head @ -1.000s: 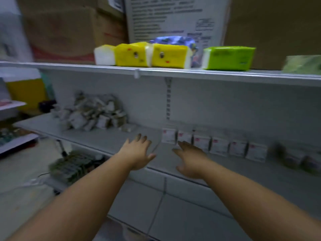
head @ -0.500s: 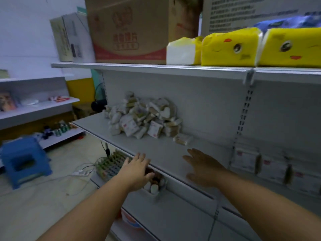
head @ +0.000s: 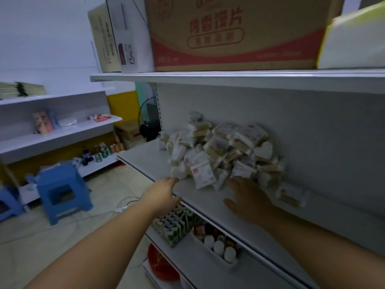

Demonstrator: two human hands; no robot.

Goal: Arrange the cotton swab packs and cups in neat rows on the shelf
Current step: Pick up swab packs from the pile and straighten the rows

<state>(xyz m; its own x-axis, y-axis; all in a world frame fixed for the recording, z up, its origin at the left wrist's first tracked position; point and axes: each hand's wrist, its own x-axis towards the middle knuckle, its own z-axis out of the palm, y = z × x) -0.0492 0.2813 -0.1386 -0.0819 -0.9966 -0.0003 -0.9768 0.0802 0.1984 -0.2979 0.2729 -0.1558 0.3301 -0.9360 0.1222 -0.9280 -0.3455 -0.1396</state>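
Shelving: white metal store racks in dim light. A cardboard box (head: 229,32) sits on the board above at twelve o'clock, a blue stool (head: 62,190) stands on the floor at nine o'clock, and a tray of bottles (head: 218,245) sits on the board below at five o'clock.
Work surface: the middle shelf (head: 150,161), running from ten o'clock down to four o'clock across the view.
Task's things: a heap of cotton swab packs (head: 225,151) lies jumbled against the back wall, just past centre toward one o'clock. No row is formed in it yet.
Cups: none that I can make out.
Heap's long axis: along the shelf, ten to four o'clock, so crosswise to both forearms.
Front pack (head: 203,174): pink-labelled, leaning at the heap's near edge, between the two hands.
Loose pack (head: 291,193): apart from the heap, just beside the right hand at its three o'clock.
Left hand (head: 164,192): palm down over the shelf's front lip, fingers straight and close together, holding nothing. Its tips reach the heap's left corner at one o'clock; whether they touch it I cannot tell.
Right hand (head: 248,199): palm down, low over the shelf, fingers stretched and thumb spread toward nine o'clock, holding nothing. Its tips are at the heap's near edge, at twelve o'clock.
Nearer hand: by my reading, the right for the heap's middle and the loose pack, the left for the heap's left end.
Likely step: taking first packs off the heap, with the task barely begun here.
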